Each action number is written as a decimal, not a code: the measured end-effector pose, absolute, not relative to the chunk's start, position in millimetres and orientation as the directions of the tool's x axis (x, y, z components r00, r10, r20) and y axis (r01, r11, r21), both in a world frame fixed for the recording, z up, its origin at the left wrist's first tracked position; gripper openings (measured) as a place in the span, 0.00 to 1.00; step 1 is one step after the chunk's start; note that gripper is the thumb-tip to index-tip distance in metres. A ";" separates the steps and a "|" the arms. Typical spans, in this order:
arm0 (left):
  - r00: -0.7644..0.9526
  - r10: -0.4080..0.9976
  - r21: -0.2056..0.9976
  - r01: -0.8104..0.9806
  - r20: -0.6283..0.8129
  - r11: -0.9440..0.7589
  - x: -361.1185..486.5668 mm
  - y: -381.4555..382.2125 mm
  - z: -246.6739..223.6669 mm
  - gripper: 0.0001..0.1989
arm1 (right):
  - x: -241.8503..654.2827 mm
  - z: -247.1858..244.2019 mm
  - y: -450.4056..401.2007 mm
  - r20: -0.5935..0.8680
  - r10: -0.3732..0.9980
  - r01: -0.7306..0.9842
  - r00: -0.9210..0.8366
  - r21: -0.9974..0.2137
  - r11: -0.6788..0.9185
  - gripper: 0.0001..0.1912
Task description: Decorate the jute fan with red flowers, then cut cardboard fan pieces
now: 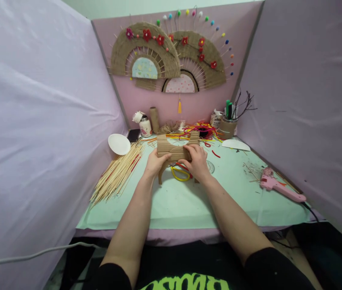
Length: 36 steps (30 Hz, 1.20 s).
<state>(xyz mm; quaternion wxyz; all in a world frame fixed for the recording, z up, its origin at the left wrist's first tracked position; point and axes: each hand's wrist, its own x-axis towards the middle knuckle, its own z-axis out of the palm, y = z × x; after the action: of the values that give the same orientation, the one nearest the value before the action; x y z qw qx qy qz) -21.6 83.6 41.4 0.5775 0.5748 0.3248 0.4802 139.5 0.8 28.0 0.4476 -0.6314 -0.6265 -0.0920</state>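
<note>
A piece of corrugated cardboard point(177, 153) with a curved notch in its top edge is held up over the table's middle. My left hand point(155, 162) grips its left side, thumb on the front face. On its right side, my right hand point(197, 161) has fingers along the front, the thumb lower down. Below the cardboard lie scissors with yellow handles point(180, 174), partly hidden. A curved brown cardboard strip point(160, 177) shows under my left hand. A round clear ruler point(210, 166) is partly behind my right hand.
Thin sticks point(118, 173) and a white paper plate point(119, 144) lie at left. A pink glue gun point(280, 186) rests at right beside a white paper piece point(236, 145). Jars, twine point(169, 127) and a pen holder point(227, 128) line the back, beneath woven fans point(147, 44).
</note>
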 end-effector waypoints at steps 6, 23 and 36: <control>0.228 0.966 0.972 -0.226 0.124 -0.072 -20.8 91.3 34.8 0.17 | 141.2 26.3 4.1 0.651 0.688 0.784 0.321 -0.591 0.193 0.13; 0.780 0.552 0.632 -0.273 -0.296 0.725 -15.5 60.5 50.6 0.18 | 139.1 38.0 1.5 0.098 0.993 -0.554 0.069 -0.824 0.120 0.22; 0.492 0.806 0.734 -0.404 -0.329 0.546 -11.0 84.4 43.3 0.15 | 165.9 32.7 15.8 -0.017 0.859 -0.610 0.512 -0.711 0.349 0.15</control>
<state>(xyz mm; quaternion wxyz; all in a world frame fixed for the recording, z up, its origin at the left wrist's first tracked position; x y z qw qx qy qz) -11.0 84.4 43.3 0.8113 0.2963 0.3389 0.3729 165.9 15.8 32.7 0.8007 -0.3389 -0.1833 0.4587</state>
